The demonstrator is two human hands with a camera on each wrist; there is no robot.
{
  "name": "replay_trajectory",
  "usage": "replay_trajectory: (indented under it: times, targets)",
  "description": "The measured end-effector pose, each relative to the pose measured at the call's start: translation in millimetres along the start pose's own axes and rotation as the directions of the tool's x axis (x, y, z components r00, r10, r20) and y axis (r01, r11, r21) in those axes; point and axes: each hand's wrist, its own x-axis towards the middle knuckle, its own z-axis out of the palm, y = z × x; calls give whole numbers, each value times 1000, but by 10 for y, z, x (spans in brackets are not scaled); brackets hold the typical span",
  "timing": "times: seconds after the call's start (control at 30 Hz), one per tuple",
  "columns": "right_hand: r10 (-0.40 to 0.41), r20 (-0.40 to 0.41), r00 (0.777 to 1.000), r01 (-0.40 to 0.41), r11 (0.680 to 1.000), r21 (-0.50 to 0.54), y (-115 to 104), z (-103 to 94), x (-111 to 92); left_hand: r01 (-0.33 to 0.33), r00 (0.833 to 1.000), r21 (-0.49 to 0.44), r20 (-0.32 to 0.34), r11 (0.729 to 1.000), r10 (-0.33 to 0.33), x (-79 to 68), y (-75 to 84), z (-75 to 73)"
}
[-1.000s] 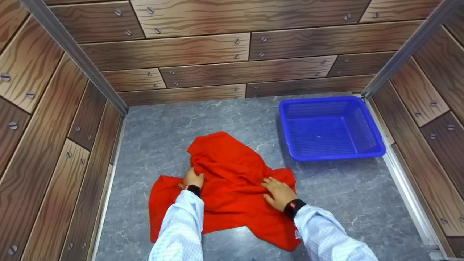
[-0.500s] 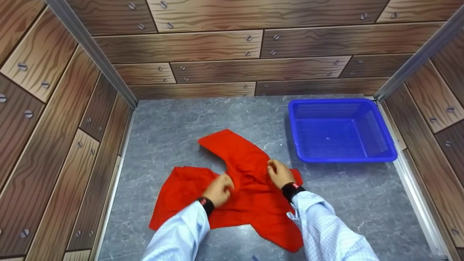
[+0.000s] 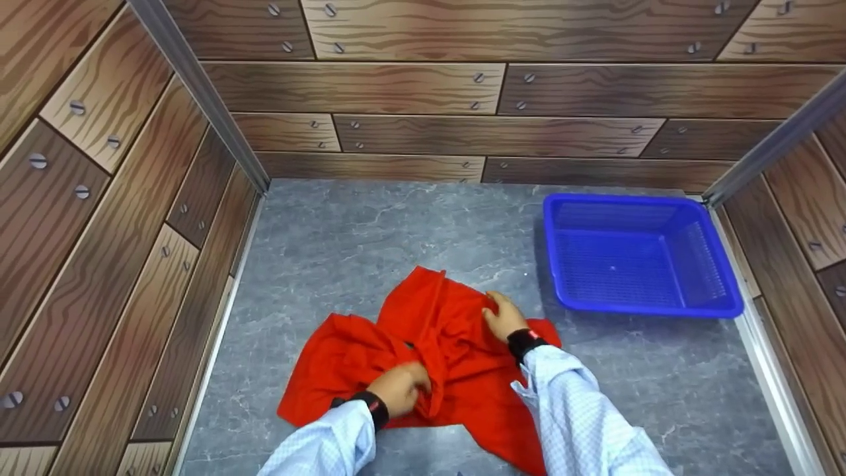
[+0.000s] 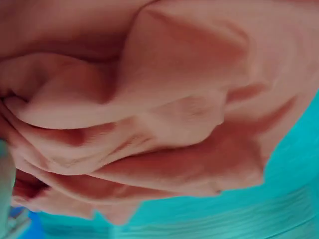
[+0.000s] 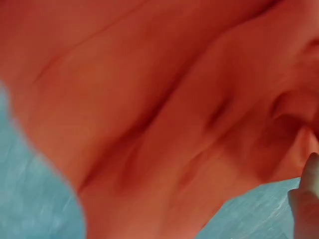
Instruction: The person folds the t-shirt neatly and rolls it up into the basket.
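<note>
A crumpled red garment lies spread on the grey floor, its exact kind lost in the folds. At its lower middle, my left hand grips a bunched fold drawn towards me. My right hand pinches the upper right edge with thumb and fingers. Folds of the garment fill most of the left wrist view, with a sliver of the hand at the left edge. In the right wrist view, fingers meet a small raised peak of fabric at the right edge.
A blue plastic basket with perforated sides stands at the back right corner, nothing in it. Wood-patterned panels wall the grey marbled floor at the back, left and right. Metal strips run along the corners.
My left hand has shifted from the left side to the lower middle, dragging a fold towards me. My right hand has moved up to the upper right edge. The garment's top part has folded inward.
</note>
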Motion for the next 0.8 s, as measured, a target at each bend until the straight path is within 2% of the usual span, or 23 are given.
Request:
replay_trajectory:
  times: [0.07,0.1,0.17,0.23,0.33,0.4,0.53,0.6,0.67,0.8]
  targets:
    - [19,2,1000,-19,999,41,-25,-3,29,58,989,40,-139,997,-52,48,-75,-54]
    - [26,4,1000,-27,998,50,-29,-3,43,104,976,73,-201,992,-87,71,-119,-76]
    - [47,14,999,-47,997,54,-28,-4,62,207,948,114,-270,972,-171,110,-202,-117]
    - [67,38,997,-68,997,40,-7,6,67,301,928,122,-264,946,-261,125,-271,-136]
    - [91,68,993,-93,996,19,43,48,61,389,908,95,-211,916,-363,126,-338,-134]
    - [94,70,993,-95,995,6,75,91,56,428,891,57,-193,902,-410,121,-361,-128]
    - [75,34,997,-73,995,-63,89,169,69,460,866,-13,-216,888,-451,129,-390,-150]
    - [83,17,996,-80,990,-114,63,184,72,461,864,-18,-221,887,-453,135,-405,-181]
    - [112,14,994,-108,982,-157,8,167,67,445,875,-25,-201,895,-441,134,-433,-226]
    - [139,44,989,-127,969,-210,-32,126,72,417,902,-73,-91,906,-422,116,-514,-312]
